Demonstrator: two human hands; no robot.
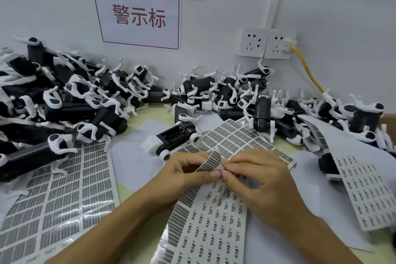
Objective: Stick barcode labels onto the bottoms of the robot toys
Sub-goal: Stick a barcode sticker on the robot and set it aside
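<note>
A sheet of barcode labels (211,159) is bent upward in the middle of the table. My left hand (186,170) pinches its curled edge from the left. My right hand (255,174) pinches the same edge from the right, thumb tips almost touching. Just behind my hands a black-and-white robot toy (173,137) lies on its back, its open underside facing up. Whether a single label is lifted off the sheet is hidden by my fingers.
A big heap of robot toys (64,96) fills the left, another heap of toys (246,92) the back right. More label sheets lie at the left (64,199), front (214,221) and right (364,188). A yellow cable (306,68) runs from wall sockets (265,43).
</note>
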